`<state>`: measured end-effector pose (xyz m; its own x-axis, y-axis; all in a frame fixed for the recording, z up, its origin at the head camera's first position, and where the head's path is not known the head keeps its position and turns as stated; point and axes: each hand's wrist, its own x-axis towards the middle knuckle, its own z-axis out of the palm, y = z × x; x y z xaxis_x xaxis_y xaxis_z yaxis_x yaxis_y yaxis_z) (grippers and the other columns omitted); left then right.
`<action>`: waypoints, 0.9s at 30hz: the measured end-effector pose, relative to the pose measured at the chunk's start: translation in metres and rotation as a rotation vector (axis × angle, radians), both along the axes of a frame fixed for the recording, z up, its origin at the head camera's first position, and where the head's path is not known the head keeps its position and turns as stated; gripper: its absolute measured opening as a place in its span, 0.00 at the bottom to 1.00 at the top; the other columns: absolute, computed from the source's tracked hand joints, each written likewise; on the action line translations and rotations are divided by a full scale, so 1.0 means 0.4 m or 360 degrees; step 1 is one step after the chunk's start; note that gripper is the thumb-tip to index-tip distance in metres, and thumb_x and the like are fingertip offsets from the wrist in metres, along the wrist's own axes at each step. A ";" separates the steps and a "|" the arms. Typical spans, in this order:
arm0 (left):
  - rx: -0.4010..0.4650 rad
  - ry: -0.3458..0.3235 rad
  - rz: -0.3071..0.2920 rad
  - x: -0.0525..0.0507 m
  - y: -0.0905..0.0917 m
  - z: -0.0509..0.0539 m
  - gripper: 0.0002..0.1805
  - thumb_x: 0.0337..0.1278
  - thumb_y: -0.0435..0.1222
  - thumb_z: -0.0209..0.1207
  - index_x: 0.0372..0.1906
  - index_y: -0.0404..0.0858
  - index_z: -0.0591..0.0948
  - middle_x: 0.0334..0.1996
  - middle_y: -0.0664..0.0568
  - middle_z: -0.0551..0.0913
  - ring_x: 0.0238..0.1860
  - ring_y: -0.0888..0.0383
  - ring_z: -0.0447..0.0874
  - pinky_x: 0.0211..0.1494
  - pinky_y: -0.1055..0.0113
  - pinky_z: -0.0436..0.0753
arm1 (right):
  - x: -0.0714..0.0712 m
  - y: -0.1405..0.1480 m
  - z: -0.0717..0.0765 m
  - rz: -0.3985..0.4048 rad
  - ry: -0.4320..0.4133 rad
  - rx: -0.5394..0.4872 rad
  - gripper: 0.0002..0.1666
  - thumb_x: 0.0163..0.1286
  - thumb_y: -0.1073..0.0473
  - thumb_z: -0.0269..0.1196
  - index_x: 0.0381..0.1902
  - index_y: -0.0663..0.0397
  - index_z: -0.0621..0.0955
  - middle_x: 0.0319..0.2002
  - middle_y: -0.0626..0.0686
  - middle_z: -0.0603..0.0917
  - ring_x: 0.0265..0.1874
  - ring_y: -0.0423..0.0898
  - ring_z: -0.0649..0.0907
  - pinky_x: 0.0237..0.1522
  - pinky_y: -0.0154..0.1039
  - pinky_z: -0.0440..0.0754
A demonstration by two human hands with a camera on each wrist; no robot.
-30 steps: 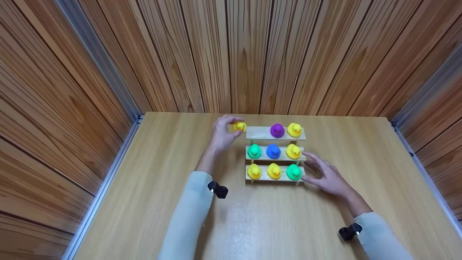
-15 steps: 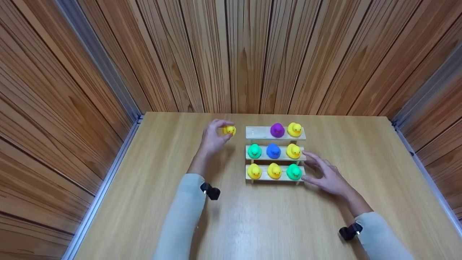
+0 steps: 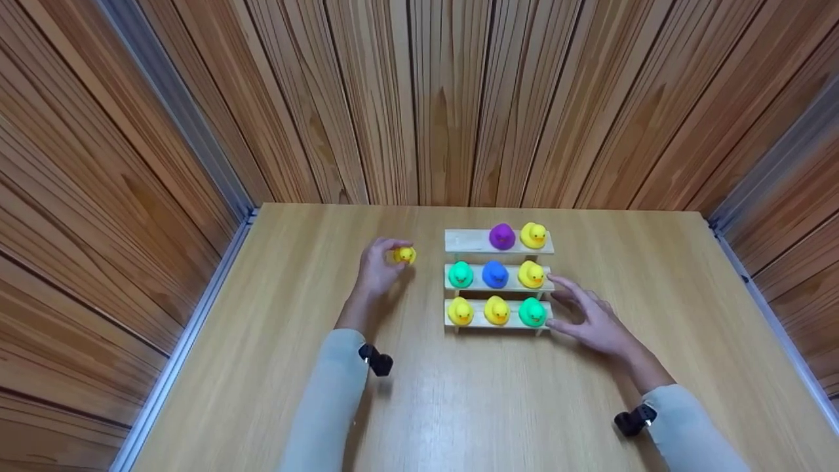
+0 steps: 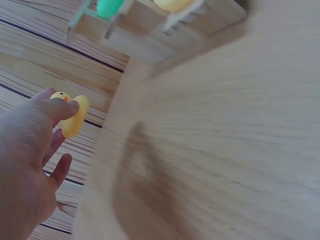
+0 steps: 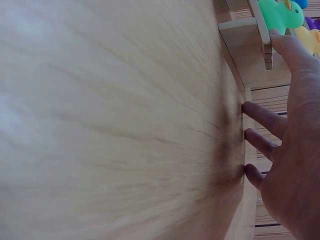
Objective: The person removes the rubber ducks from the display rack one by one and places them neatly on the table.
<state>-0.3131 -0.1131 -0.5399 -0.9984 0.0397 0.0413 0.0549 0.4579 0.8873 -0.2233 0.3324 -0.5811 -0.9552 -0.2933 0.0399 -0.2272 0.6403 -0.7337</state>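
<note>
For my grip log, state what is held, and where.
The left hand pinches a yellow duck, thumb near where head meets body; the fingertips' far-side contact is hidden. The right hand, beside the wooden rack, holds no duck.

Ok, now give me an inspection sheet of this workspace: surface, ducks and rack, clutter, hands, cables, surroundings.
Surface: wood-grain table, shadows by both hands.
Ducks and rack: three-tier rack bearing eight ducks: four yellow, two green, one blue, one purple; another yellow duck held above the table.
Clutter: nothing seen.
Hands: left hand pinches that yellow duck; right hand beside the rack's right end, contact uncertain.
Cables: nothing seen.
Surroundings: wood-plank walls, metal strips at the corners.
</note>
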 end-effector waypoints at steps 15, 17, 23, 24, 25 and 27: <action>-0.0069 -0.0008 0.0015 0.015 -0.030 -0.080 0.20 0.73 0.21 0.68 0.64 0.38 0.90 0.68 0.39 0.86 0.73 0.40 0.83 0.85 0.44 0.80 | -0.002 0.000 -0.004 0.0001 0.0038 0.0012 0.52 0.77 0.46 0.76 0.90 0.30 0.62 0.77 0.65 0.83 0.80 0.73 0.73 0.76 0.77 0.62; -0.0056 -0.0014 0.0014 0.014 -0.032 -0.088 0.20 0.73 0.21 0.67 0.64 0.37 0.90 0.68 0.39 0.86 0.74 0.40 0.83 0.85 0.43 0.79 | -0.001 0.000 -0.004 0.0000 0.0033 0.0009 0.52 0.77 0.46 0.76 0.90 0.30 0.62 0.77 0.66 0.82 0.80 0.73 0.73 0.76 0.77 0.62; -0.0025 -0.0034 0.0021 0.013 -0.041 -0.112 0.22 0.71 0.19 0.66 0.63 0.39 0.91 0.66 0.40 0.87 0.71 0.41 0.84 0.82 0.44 0.82 | 0.000 0.000 -0.004 -0.0002 0.0023 0.0005 0.52 0.78 0.46 0.75 0.90 0.30 0.62 0.78 0.67 0.81 0.81 0.74 0.72 0.77 0.80 0.59; -0.0020 -0.0038 0.0022 0.015 -0.042 -0.114 0.22 0.71 0.19 0.66 0.63 0.39 0.91 0.66 0.40 0.86 0.71 0.41 0.85 0.82 0.45 0.83 | 0.000 -0.001 -0.004 -0.0004 0.0023 0.0007 0.52 0.78 0.45 0.75 0.90 0.30 0.62 0.78 0.67 0.81 0.81 0.74 0.72 0.77 0.80 0.59; -0.0019 -0.0043 0.0020 0.011 -0.045 -0.123 0.22 0.71 0.19 0.66 0.63 0.40 0.91 0.66 0.40 0.87 0.70 0.42 0.85 0.81 0.46 0.83 | 0.000 -0.001 -0.004 -0.0004 0.0025 0.0010 0.51 0.78 0.45 0.75 0.90 0.29 0.62 0.78 0.66 0.81 0.81 0.74 0.72 0.77 0.80 0.59; 0.0000 -0.0044 0.0010 0.014 -0.049 -0.126 0.22 0.72 0.19 0.66 0.63 0.39 0.91 0.66 0.39 0.86 0.70 0.41 0.85 0.82 0.45 0.83 | 0.000 -0.001 -0.005 -0.0006 0.0031 0.0012 0.51 0.78 0.45 0.75 0.90 0.29 0.62 0.78 0.66 0.81 0.81 0.73 0.72 0.77 0.80 0.59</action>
